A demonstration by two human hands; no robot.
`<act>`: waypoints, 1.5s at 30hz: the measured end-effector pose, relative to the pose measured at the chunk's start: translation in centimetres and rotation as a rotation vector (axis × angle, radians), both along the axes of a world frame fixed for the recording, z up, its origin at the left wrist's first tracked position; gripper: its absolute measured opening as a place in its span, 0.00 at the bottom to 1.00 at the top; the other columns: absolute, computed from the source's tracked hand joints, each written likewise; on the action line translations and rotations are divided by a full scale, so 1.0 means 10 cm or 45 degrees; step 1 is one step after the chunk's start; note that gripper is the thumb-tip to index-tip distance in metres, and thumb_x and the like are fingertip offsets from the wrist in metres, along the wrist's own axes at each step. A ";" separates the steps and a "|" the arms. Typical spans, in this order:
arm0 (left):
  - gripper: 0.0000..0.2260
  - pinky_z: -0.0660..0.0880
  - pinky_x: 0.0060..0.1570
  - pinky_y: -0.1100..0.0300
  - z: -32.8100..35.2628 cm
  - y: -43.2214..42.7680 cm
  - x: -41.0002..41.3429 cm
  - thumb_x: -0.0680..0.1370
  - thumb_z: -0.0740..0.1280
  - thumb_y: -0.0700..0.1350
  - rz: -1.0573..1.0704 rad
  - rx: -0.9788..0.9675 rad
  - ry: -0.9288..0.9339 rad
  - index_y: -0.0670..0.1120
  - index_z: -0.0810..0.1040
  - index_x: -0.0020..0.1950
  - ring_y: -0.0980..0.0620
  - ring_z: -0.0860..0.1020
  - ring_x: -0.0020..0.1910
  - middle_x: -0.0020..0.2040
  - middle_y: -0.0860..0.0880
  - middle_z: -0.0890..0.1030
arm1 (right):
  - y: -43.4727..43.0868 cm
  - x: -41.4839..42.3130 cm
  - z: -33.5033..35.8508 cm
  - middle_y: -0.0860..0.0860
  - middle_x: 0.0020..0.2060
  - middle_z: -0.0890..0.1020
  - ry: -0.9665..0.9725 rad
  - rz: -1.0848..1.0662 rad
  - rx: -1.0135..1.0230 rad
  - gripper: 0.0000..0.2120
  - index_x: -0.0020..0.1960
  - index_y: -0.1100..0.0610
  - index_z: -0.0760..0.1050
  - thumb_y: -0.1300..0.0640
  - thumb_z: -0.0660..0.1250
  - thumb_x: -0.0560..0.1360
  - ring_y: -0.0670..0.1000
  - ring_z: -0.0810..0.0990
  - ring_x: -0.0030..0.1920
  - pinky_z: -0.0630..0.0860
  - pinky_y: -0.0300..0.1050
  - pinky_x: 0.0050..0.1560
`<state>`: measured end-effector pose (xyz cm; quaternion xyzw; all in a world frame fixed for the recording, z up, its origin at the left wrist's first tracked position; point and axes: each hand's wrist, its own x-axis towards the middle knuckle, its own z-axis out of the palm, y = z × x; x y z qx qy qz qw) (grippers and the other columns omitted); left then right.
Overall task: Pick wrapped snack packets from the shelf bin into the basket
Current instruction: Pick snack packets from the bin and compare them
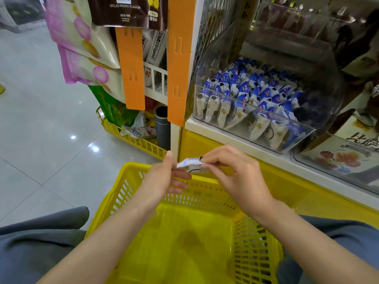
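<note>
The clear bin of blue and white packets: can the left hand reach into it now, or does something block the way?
Probably yes. The left hand is open and holds nothing, and the clear bin stands open-topped up and to its right. Only the right hand, pinching a packet, lies partly between.

Orange hanging strips (131,66), pink snack bags (82,37), grey cylinder (162,128), glossy tiled floor (41,130)

A shop: hanging snack bags (82,37), shelf bin (256,111), yellow basket (184,232)
</note>
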<state>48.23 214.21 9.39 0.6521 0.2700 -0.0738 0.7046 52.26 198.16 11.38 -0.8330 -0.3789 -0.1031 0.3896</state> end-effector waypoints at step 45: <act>0.10 0.68 0.35 0.57 -0.19 -0.09 -0.13 0.80 0.57 0.44 -0.289 1.160 -0.604 0.46 0.75 0.57 0.50 0.74 0.35 0.38 0.51 0.77 | 0.18 -0.12 -0.28 0.47 0.50 0.79 0.527 -0.138 -0.119 0.10 0.55 0.51 0.66 0.52 0.64 0.76 0.43 0.78 0.47 0.77 0.42 0.46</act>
